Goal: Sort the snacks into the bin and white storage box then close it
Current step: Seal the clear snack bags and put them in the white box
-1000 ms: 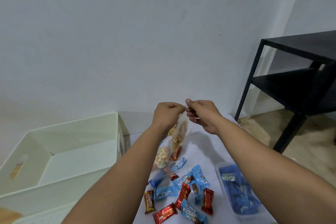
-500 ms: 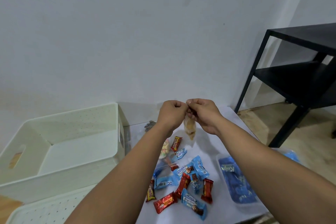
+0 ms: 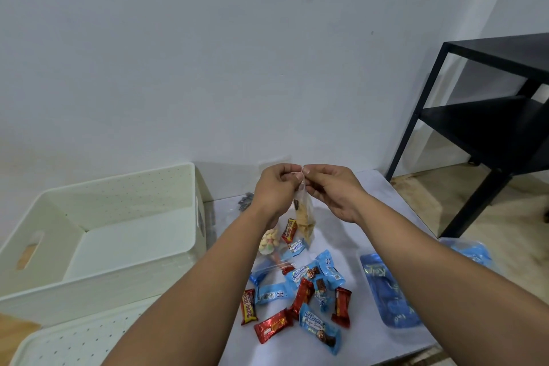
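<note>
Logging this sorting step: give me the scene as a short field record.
held item: small clear plastic bag of tan snacks, hanging above the table
left hand: pinches bag top
right hand: pinches bag top
white storage box: open, nothing visible inside
white perforated lid: off, in front of box
loose snacks: red and blue wrapped candies on white table

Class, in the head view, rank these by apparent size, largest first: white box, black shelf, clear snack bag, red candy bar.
1. white box
2. black shelf, partly cut off
3. clear snack bag
4. red candy bar, much like the bag; unsure
</note>
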